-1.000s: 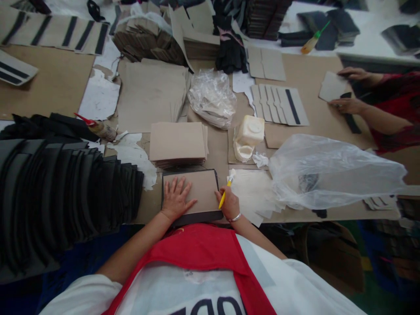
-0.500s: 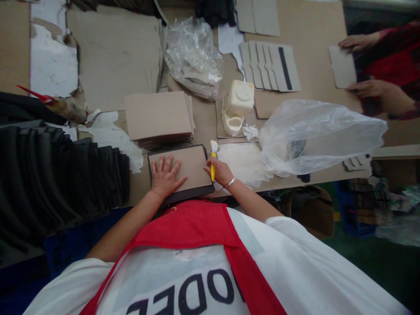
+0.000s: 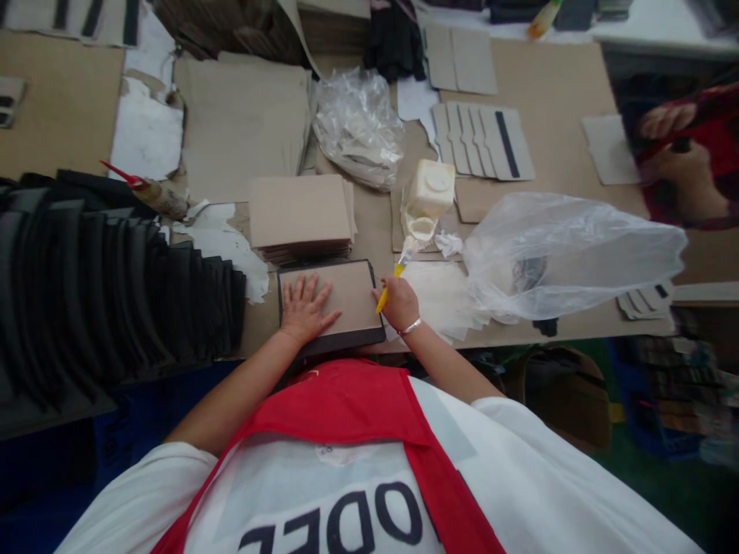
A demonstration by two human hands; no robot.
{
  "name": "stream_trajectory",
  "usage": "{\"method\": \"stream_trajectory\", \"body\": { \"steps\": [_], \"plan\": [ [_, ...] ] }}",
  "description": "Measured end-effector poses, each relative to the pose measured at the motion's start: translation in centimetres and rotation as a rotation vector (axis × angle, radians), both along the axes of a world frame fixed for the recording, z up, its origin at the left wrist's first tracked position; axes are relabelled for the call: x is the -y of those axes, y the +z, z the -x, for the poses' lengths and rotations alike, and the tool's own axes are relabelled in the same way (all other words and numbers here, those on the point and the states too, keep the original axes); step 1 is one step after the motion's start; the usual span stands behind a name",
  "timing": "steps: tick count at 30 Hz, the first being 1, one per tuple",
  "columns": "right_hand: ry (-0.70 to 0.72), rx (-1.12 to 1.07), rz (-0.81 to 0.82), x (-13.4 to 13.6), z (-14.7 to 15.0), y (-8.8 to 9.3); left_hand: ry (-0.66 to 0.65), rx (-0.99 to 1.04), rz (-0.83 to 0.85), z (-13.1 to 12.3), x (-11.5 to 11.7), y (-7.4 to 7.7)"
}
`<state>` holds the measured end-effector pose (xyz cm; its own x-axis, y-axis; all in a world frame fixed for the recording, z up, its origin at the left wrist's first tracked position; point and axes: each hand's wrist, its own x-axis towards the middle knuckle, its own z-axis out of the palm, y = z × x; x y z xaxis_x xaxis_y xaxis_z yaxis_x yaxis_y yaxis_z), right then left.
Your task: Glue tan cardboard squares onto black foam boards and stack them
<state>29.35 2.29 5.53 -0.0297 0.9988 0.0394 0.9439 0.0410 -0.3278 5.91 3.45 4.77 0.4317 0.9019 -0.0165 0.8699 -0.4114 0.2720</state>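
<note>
Looks like the yellow brush (image 3: 398, 270), gripped in the right hand (image 3: 402, 304), has just been tilted to the far right, bristles now just beside the cream jug (image 3: 432, 187) and off the cardboard (image 3: 355, 294). That board's still pinned on its black sheet (image 3: 352, 338), near middle, under the left hand (image 3: 304, 314), fingers spread wide, so it's probably being kept steady while the brush is angled away.

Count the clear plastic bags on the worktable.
2. A crumpled bag lies beyond the stack of brown boards; a larger, spread-out bag lies to the right of the right hand, which holds the yellow brush. Others may be hidden.
</note>
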Motion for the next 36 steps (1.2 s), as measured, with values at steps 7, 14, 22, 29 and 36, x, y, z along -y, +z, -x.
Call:
{"method": "stream_trajectory", "body": {
  "steps": [7,14,22,29,36],
  "plan": [
    [0.393,-0.211,-0.130,-2.5,7.4,-2.5,-0.008,0.009,-0.050,0.4,-0.5,-0.4],
    [0.268,-0.134,-0.162,-3.1,6.1,-3.4,0.093,0.038,-0.055,1.0,-0.9,-1.5],
    [0.194,-0.118,-0.159,-3.3,4.3,-1.9,0.112,0.045,-0.084,1.2,-0.9,-1.1],
    [-0.106,-0.640,0.003,-4.2,3.0,5.4,-0.171,0.081,-0.131,1.1,1.1,0.1],
    [-0.131,-1.052,0.409,-6.5,11.7,6.0,-0.143,0.143,-0.180,-0.4,3.0,-0.4]
  ]
}}
